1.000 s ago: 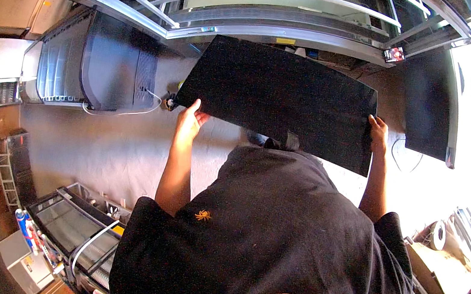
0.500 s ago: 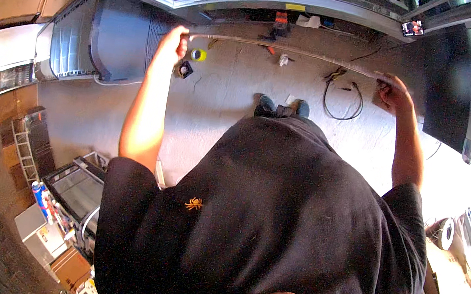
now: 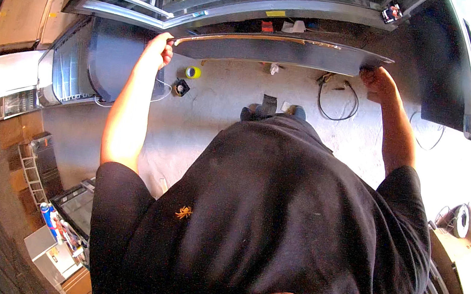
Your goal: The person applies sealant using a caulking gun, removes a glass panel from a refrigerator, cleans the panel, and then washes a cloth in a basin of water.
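A long, thin dark panel (image 3: 262,51) stretches between my two hands, its broad face tilted into view and a brownish strip along its upper edge. My left hand (image 3: 160,50) has its fingers closed round the panel's left end. At the opposite end, my right hand (image 3: 378,83) grips the right corner, and part of its fingers is hidden. Just beyond the panel stands a large metal-framed unit (image 3: 232,3) with grey rails.
On the floor lie a yellow-green tape roll (image 3: 192,72), a small black fan-like box (image 3: 181,87) and a looped black cable (image 3: 335,118). A dark cabinet (image 3: 118,56) stands left, a dark upright panel (image 3: 450,75) right. A ladder (image 3: 30,174) and a wire spool (image 3: 461,221) are farther out.
The panel has turned from edge-on to show its dark broad face. Both hands have shifted slightly left, still gripping its ends, and it now sits closer to the metal-framed unit.
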The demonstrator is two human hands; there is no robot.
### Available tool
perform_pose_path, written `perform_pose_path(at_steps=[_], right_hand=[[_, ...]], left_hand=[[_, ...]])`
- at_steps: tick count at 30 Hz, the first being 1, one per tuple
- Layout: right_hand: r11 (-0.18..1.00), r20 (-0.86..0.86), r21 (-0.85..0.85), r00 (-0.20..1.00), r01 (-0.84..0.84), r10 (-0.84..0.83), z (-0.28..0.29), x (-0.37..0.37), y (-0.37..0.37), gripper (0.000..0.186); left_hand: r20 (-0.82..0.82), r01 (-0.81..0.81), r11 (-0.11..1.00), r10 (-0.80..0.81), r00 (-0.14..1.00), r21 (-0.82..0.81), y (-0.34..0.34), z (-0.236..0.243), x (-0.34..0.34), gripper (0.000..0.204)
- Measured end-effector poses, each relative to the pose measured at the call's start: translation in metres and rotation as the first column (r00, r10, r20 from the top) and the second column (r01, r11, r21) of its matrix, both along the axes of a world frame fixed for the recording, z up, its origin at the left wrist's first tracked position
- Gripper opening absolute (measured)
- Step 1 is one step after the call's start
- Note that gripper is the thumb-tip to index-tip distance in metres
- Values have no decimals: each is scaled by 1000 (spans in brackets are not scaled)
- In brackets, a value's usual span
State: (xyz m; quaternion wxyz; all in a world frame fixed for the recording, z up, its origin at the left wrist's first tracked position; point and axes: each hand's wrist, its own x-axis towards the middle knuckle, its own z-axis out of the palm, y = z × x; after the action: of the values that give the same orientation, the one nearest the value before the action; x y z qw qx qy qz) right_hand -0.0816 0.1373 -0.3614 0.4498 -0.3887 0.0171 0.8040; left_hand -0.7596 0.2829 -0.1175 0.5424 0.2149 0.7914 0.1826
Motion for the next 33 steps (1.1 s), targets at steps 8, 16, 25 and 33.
perform_pose_path(at_steps=[8,16,25,33], right_hand=[[992,-12,91,996,-87,89,5,-6,-28,33],[864,671,254,723,-434,166,27,-29,-54,39],[888,704,-199,570,-414,423,41,-39,-73,36],[910,909,-241,250,-338,333,-32,-66,-85,43]], left_hand=[[151,21,990,-42,988,137,-40,-30,-12,22],[325,-168,980,124,938,109,-92,-69,-20,22],[358,-228,958,154,921,173,-150,-74,-25,23],[420,-310,913,181,889,263,-156,-71,-39,20]])
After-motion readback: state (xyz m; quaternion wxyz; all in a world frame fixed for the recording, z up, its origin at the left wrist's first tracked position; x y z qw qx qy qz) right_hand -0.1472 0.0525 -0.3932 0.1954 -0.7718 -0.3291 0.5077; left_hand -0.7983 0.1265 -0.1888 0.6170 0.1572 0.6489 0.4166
